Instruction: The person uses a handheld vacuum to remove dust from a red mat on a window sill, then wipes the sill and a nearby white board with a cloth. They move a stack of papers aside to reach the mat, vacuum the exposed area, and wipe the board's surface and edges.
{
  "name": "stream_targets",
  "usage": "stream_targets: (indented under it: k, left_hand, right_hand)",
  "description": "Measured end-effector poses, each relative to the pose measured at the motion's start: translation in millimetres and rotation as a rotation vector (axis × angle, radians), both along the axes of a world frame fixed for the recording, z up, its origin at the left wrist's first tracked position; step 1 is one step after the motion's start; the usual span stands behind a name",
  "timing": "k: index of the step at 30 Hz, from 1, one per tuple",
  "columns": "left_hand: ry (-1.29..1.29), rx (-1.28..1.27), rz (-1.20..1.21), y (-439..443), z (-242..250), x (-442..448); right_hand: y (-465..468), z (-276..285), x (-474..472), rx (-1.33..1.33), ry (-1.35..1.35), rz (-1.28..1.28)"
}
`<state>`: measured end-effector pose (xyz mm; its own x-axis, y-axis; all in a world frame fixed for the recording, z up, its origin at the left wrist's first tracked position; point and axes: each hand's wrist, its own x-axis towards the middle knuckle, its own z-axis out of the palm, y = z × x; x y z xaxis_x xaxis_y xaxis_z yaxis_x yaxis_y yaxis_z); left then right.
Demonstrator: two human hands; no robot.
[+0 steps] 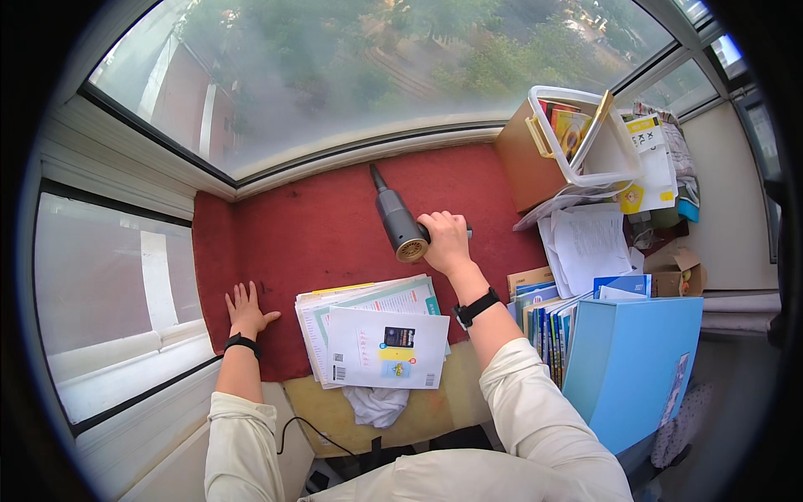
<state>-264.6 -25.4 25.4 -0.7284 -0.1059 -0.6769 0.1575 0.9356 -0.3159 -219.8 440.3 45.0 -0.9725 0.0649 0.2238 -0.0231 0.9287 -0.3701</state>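
My right hand (446, 243) grips the handle of a dark grey handheld vacuum cleaner (395, 216) above the red cloth (313, 232) on the window ledge. The device's narrow black nozzle (377, 179) points toward the window frame, and its round gold-coloured vent faces me. My left hand (246, 310) lies flat on the left part of the cloth with its fingers spread, holding nothing. Between my forearms sits a stack of papers and booklets (389, 348), partly on the cloth's front edge. A crumpled white cloth (376, 405) shows under the stack.
Large windows (376, 75) border the ledge. At the right stand a brown box, a white-rimmed plastic bin (618, 179) holding books, loose papers (590, 245), a row of books (552, 332) and a light blue file box (627, 364). A black cable (295, 420) runs near the front.
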Motion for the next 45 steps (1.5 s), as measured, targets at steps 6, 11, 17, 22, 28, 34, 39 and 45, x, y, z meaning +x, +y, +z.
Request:
stream_targets:
  k: [6,11,17,22,28,34,39,45]
  left_hand:
    - [0.02,-0.096,-0.042,12.4,-5.5,6.2]
    - [-0.027,0.252,0.303,27.2,-13.9,22.0]
    - [0.012,0.33,0.332,22.8,-25.0,32.3]
    - [-0.006,0.486,0.374,6.3,-21.6,29.4]
    - [0.161,0.731,0.504,16.9,-21.5,94.6]
    - [0.34,1.0,0.905,42.9,-48.6,213.9]
    - [0.44,1.008,0.777,44.4,-64.5,246.8]
    - [0.126,1.052,0.952,39.0,-68.9,205.0]
  right_hand:
    - [20.0,-9.6,9.1,0.054,-0.061,-0.373]
    - [70.8,-8.4,20.3,0.02,-0.132,-0.696]
    - [83.2,3.0,35.1,-0.004,-0.256,-0.73]
    - [51.5,21.4,91.6,-0.01,-0.284,-0.798]
    - [-0.2,41.7,181.2,-0.125,-0.352,-0.681]
    - [-37.6,42.4,267.4,-0.179,-0.337,-0.565]
    - [-47.0,40.5,332.2,-0.171,-0.4,-0.488]
    - [-58.3,52.4,387.1,-0.282,-0.261,-0.459]
